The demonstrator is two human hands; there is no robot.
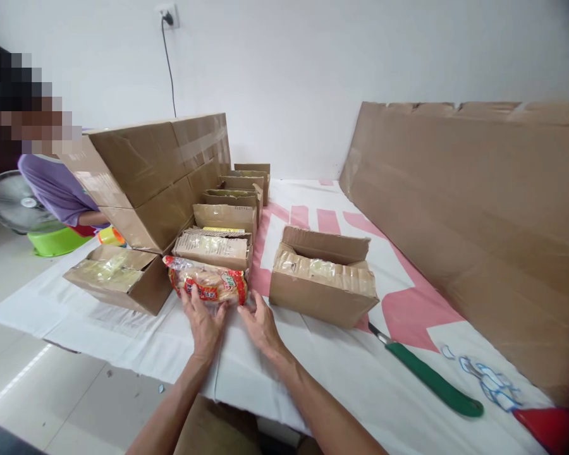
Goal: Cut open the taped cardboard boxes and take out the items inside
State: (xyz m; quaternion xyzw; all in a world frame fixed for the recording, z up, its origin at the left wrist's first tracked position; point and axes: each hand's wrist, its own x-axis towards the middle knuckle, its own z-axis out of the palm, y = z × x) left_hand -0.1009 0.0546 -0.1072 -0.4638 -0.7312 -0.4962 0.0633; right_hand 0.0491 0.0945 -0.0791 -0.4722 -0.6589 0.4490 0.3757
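Observation:
A clear and red snack packet [207, 282] with pale pieces inside stands tilted on its long edge, in front of a row of open cardboard boxes [211, 248]. My left hand [203, 325] holds its lower front, with fingers against the film and the thumb at the bottom edge. At the packet's lower right corner, my right hand [264, 325] has thumb and fingers closed around the end; the exact contact is partly hidden. To the right sits an open cardboard box [320, 297] with a torn, taped flap. A closed, taped carton [118, 278] lies on the left.
Large taped cartons [142, 164] are stacked at the back left, near a person in a purple sleeve [59, 186]. A green-handled knife [431, 379] lies right on the white and pink cloth [313, 360]. A big cardboard panel [478, 221] leans at the right.

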